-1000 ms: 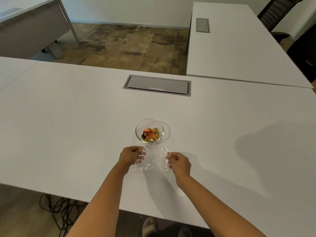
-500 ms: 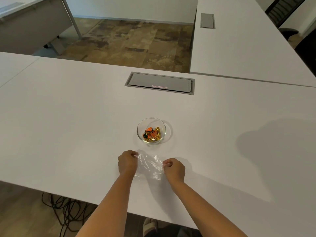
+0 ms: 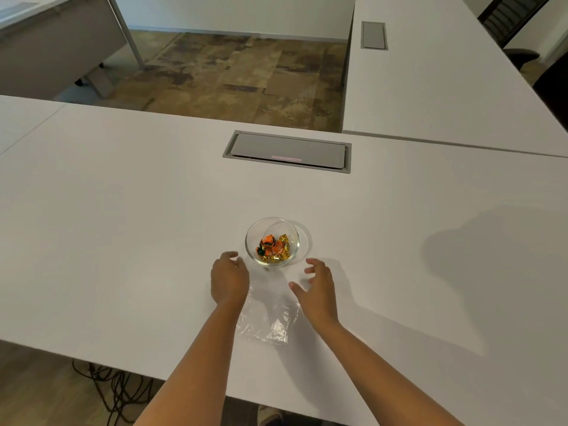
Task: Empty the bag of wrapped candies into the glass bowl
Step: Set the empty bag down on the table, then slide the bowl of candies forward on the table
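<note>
A small glass bowl (image 3: pixel 272 224) stands on the white table (image 3: pixel 123 226) and holds several orange, gold and green wrapped candies (image 3: pixel 273 248). The clear plastic bag (image 3: pixel 269 321) lies flat and crumpled on the table between my forearms, near the front edge. My left hand (image 3: pixel 229 279) hovers just left of the bowl with fingers curled and nothing in them. My right hand (image 3: pixel 316 287) is just right of the bowl, fingers spread, holding nothing. Neither hand touches the bowl or the bag.
A grey cable hatch (image 3: pixel 287 151) is set into the table beyond the bowl. A second white table (image 3: pixel 430 87) joins at the right with its own hatch (image 3: pixel 373 35). Cables (image 3: pixel 116 392) lie on the floor under the front edge.
Both hands let go of the bag, which now lies on the table. The hands moved forward and stand on either side of the bowl, the right one spread.
</note>
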Demonstrator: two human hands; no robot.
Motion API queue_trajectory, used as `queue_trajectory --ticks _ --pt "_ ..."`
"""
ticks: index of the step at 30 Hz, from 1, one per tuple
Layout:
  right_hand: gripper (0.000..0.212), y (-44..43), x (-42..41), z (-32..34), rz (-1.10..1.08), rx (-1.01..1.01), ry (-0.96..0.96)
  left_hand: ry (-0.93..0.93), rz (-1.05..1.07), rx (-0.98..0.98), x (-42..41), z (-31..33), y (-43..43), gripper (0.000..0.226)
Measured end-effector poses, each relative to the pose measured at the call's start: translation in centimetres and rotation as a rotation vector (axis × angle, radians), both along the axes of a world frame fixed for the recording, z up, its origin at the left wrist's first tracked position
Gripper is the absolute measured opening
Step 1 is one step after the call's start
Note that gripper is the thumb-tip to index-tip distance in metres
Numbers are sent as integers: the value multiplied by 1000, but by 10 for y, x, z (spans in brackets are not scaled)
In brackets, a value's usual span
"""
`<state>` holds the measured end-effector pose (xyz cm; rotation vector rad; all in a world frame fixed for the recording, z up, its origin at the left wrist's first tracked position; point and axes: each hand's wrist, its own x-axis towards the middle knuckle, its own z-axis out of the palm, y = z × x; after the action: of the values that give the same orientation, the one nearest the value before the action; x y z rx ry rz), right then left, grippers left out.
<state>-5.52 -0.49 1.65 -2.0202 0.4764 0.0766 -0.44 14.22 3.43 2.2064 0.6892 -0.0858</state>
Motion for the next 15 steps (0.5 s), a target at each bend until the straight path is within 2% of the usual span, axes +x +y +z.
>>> queue_trajectory --ticks 3,7,15 --pt "74 -5 23 6 107 33 -18 -113 24 -181 17 12 -5 35" --pt "98 -6 48 3 205 90 67 -113 8 -272 32 18 -8 40" --pt "102 -2 62 0 298 210 8 4 -57 -458 45 7 -8 45"
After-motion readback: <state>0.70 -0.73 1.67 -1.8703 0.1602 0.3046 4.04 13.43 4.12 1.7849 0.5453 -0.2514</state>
